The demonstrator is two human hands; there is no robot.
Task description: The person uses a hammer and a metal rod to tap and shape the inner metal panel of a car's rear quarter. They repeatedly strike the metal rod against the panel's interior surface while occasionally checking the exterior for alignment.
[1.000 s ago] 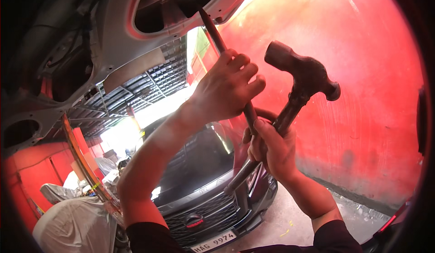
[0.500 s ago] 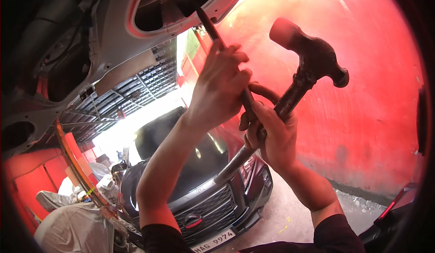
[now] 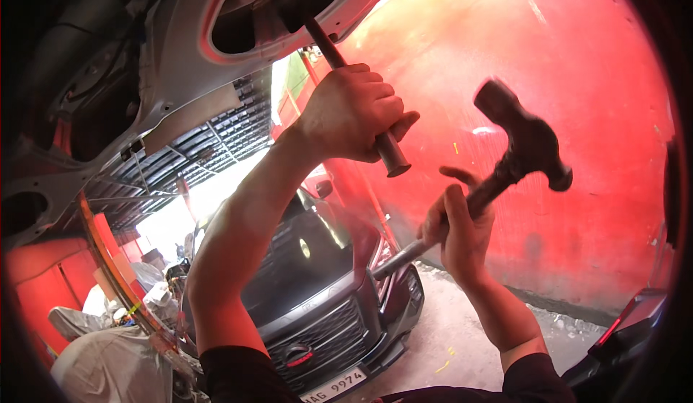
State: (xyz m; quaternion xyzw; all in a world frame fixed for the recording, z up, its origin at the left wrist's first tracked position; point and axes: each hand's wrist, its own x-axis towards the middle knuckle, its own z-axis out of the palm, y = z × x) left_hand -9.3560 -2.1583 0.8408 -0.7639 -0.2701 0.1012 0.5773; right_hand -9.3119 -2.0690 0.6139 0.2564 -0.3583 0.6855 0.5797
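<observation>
Away from the lower end of the metal rod [image 3: 393,156], the right hand [image 3: 465,237] has been moved down and to the right since the earlier frame, and the hammer [image 3: 530,139] has been carried along with it, so that a clear gap is now left between rod and hammer. By the left hand [image 3: 350,111] alone the rod is gripped, its fingers wrapped tightly around the shaft; the flat, flared lower end is left exposed below the fist. The rod is held at a slant, its upper end raised to a dark opening in the pale metal panel [image 3: 177,49] overhead; whether the panel is touched inside cannot be told. In the right hand the hammer's handle is held, closed in by the curled fingers, with one finger extended; the head is raised above and to the right of that hand, before the red wall [image 3: 592,222]. Below and beyond the hands, a dark car [image 3: 296,305] is seen parked on the pale floor [image 3: 440,345]. At the lower left, a bulky shape is draped with a grey cover [image 3: 108,367], beside which an orange-brown post [image 3: 108,259] is placed.
</observation>
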